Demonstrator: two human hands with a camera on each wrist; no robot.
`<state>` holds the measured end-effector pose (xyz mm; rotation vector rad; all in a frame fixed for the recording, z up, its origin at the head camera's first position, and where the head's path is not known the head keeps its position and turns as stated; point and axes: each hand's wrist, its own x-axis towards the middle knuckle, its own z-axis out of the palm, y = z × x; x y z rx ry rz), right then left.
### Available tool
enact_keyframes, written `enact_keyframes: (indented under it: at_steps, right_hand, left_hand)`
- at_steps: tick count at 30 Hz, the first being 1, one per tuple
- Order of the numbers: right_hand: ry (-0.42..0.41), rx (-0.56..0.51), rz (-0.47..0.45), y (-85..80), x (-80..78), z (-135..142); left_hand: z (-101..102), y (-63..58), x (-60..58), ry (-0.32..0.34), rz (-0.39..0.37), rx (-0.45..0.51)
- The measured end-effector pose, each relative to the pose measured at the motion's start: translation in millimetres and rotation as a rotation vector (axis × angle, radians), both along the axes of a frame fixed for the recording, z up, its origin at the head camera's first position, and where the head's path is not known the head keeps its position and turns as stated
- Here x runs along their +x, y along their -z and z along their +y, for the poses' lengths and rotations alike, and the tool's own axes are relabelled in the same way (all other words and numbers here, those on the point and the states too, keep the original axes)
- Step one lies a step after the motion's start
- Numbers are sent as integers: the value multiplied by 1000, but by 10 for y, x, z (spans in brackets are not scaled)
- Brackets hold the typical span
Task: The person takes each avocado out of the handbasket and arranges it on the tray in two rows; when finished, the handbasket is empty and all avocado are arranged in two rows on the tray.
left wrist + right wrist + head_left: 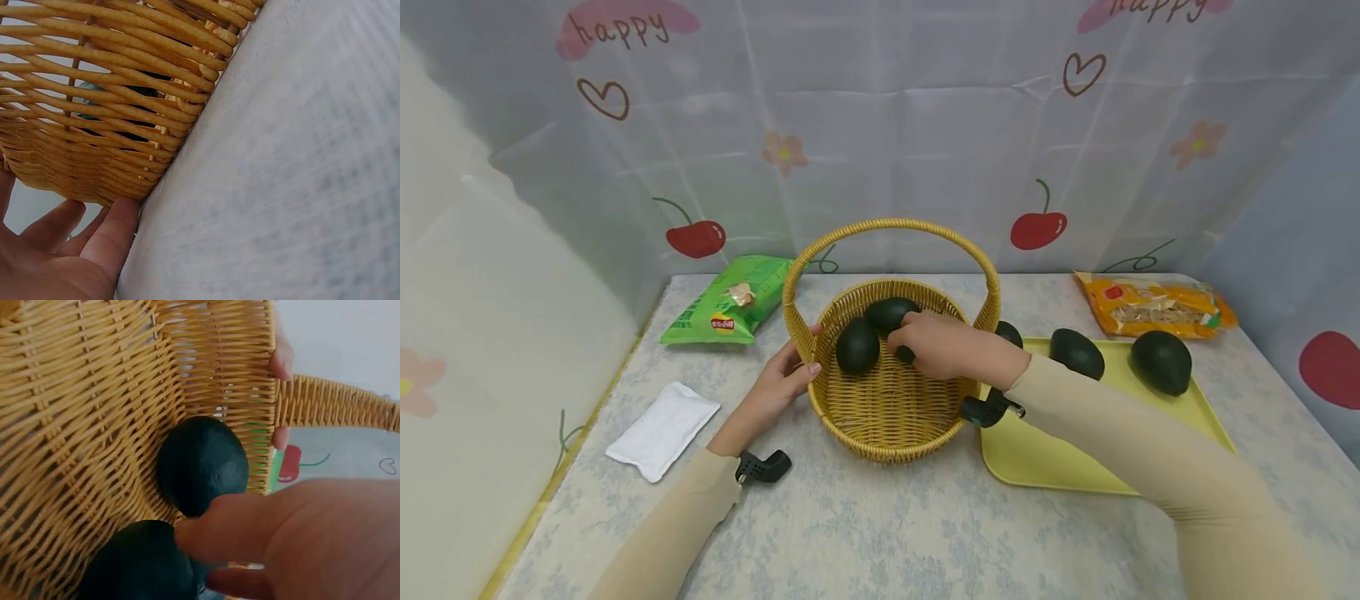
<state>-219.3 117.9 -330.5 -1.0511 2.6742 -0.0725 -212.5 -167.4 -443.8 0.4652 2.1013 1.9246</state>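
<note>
A yellow wicker basket (891, 454) with a tall arched handle stands mid-table. My left hand (781, 385) holds its left side, thumb at the rim by the handle base, fingers against the outer wall (94, 162). My right hand (936, 346) reaches into the basket and grips a dark green avocado (140, 565), mostly hidden by the hand in the head view. Two more avocados lie inside: one at the left (857, 347), one toward the back (891, 314). The right thumb (219, 528) lies against the gripped avocado.
Right of the basket lies a yellow tray (1037, 454) with several avocados (1161, 362), partly behind my right forearm. An orange snack bag (1157, 307) sits at the back right, a green chip bag (733, 302) at the back left. A white packet (662, 431) lies left.
</note>
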Motion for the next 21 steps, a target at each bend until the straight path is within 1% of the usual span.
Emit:
enact_keyframes:
  at_steps: [2,7,12,16,21]
  right_hand:
    - [43,49,-26,1,-33,-42]
    - [110,141,-63,13,-96,-95]
    - [159,185,-84,30,-127,-97]
    - [164,204,-92,22,-124,-95]
    - [146,198,-134,36,-139,-82]
  left_hand:
    - [-5,-4,0,0,-3,0]
    - [-8,-11,1,8,-7,5]
    - [-8,-13,1,13,-10,4]
    - [-8,-16,3,14,-16,3]
    - [-7,-18,7,9,-10,-5]
